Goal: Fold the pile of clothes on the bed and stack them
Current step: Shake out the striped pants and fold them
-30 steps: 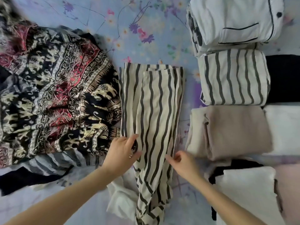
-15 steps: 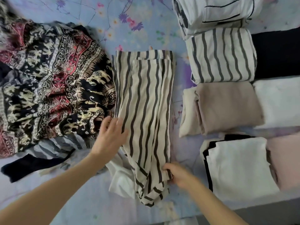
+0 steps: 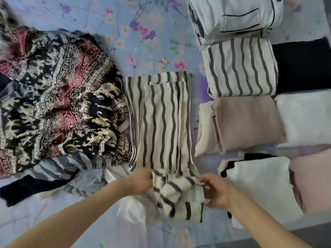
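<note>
The left hand point(image 3: 141, 181) and right hand point(image 3: 215, 192) pinch the striped pants' point(image 3: 161, 122) near end with their fingers. Right of the pants, folded clothes point(image 3: 247, 122) look done. Left, a messy pile point(image 3: 53, 97) is not folded yet.

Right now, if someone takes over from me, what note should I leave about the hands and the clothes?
Left hand and right hand each grip the bunched near end of the striped garment; its far part lies flat on the bed.
Done: folded stacks at the right.
Left: finish this fold, stack it, then the patterned pile at the left.
</note>
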`<state>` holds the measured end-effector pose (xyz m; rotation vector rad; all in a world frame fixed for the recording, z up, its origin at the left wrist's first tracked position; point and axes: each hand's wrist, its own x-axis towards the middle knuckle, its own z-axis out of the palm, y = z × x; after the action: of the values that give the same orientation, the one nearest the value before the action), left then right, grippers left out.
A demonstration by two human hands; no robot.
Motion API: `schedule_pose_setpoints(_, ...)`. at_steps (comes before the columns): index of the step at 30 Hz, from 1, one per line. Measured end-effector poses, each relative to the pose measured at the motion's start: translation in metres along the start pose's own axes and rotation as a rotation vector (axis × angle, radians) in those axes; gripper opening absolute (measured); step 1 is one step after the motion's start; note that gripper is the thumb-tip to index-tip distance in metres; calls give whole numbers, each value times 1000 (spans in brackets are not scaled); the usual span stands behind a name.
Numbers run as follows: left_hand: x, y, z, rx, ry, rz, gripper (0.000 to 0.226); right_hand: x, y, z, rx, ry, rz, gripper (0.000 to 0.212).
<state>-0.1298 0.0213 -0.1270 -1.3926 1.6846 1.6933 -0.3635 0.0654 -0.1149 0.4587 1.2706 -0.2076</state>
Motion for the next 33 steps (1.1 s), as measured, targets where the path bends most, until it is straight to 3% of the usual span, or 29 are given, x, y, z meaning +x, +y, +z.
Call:
schedule_pose_setpoints(2, 13, 5, -17, -386, 51, -68, 36, -2, -34, 19, 57, -33, -119, 6)
schedule_pose_setpoints(4, 29, 1, -31, -686, 95, -79, 46, 1, -63, 43, 113, -136, -217, 10)
schedule_pose_setpoints(6, 36, -4, -35, -838, 122, -139, 52, 12, -72, 56, 81, -105, -251, 27)
schedule_pose_setpoints(8, 38, -6, -31, -823, 167, -194, 72, 24, -60, 57, -161, 37, -340, 39)
schedule_pose_setpoints(10, 40, -8, -23, -690, 284, -229, 75, 34, -34, 51, -525, 274, -689, 27)
schedule_pose_setpoints(12, 43, -8, -17, -577, 379, -280, 67, 45, -13, 38, -1193, 529, -1244, 14)
schedule_pose_setpoints(13, 42, -5, -17, -523, 402, -310, 64, 49, -7, 34, -1551, 625, -1449, 29)
schedule_pose_setpoints(14, 44, -5, -16, -455, 429, -331, 62, 56, -6, 30, -1874, 646, -1479, 54)
schedule_pose_setpoints(16, 42, 3, -18, -209, 448, -324, 54, 71, -12, 25, -2198, 700, -1291, 94)
schedule_pose_setpoints(18, 36, 6, -14, 173, 547, -240, 46, 77, -24, 28, -2243, 770, -1177, 104)
schedule_pose_setpoints(20, 22, 7, -4, 394, 724, -46, 61, 79, -28, 30, -2182, 724, -1258, 88)
schedule_pose_setpoints(21, 15, 7, 4, 549, 727, 55, 69, 78, -28, 30, -2154, 692, -1314, 73)
schedule_pose_setpoints(23, 11, 2, 11, 828, 538, 140, 83, 70, -32, 30, -2117, 659, -1408, 51)
schedule_pose_setpoints(25, 11, -1, 6, 968, 383, 138, 82, 61, -33, 27, -2101, 566, -1474, 40)
schedule_pose_setpoints(27, 11, -7, -2, 825, 344, 196, 71, 41, -27, 26, -2167, 407, -1361, 37)
schedule_pose_setpoints(30, -23, 0, -16, 331, 192, 168, 43, -7, -15, 32, -2202, 219, -1128, 26)
schedule_pose_setpoints(32, -42, 5, -25, 77, 43, 146, 29, -40, -22, 34, -2019, 153, -932, 15)
schedule_pose_setpoints(33, -48, 11, -32, -62, 53, 125, 25, -51, -30, 36, -1840, 128, -902, 16)
